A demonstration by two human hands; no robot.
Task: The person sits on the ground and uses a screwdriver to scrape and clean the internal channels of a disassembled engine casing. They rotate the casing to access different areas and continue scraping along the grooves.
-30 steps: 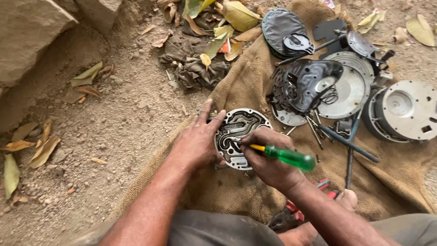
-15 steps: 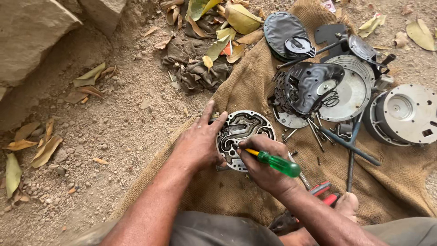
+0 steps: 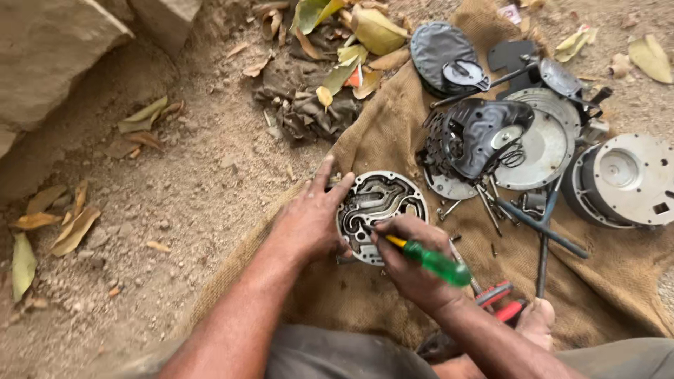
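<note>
1. The round metal plate [image 3: 382, 214], cast with winding channels, lies flat on the burlap sack [image 3: 393, 126] just below the centre of the frame, directly ahead of both forearms.

2. The left hand [image 3: 309, 221] rests on the plate's left edge, fingers spread and nearly straight, pressing down on it; it grips nothing, only steadies the plate.

3. The right hand [image 3: 414, 263] is closed around a screwdriver [image 3: 425, 258] with a green handle and a yellow collar. Its long axis runs from the handle at lower right up toward the upper left, so the tip points into the plate's lower half.

4. The tip itself is hidden under the thumb and fingers, so I cannot tell whether it sits in a screw head or in a channel; it seems to be touching the plate.

5. Both hands are on or at the plate: the left comes in from its left side, the right from below and to the right. The right hand is the working one, and the plate lies up and to the left of it, along the tool's line.

6. In the upper right of the frame lie other parts: a dark ribbed housing [image 3: 477, 140], a grey disc [image 3: 544, 147] and a round silver casing [image 3: 628, 179], well apart from the hands.

7. Red-handled pliers [image 3: 502, 298] lie just beside the right wrist; dry leaves [image 3: 372, 28] and a stone block [image 3: 49, 63] sit toward the top and upper left.
</note>
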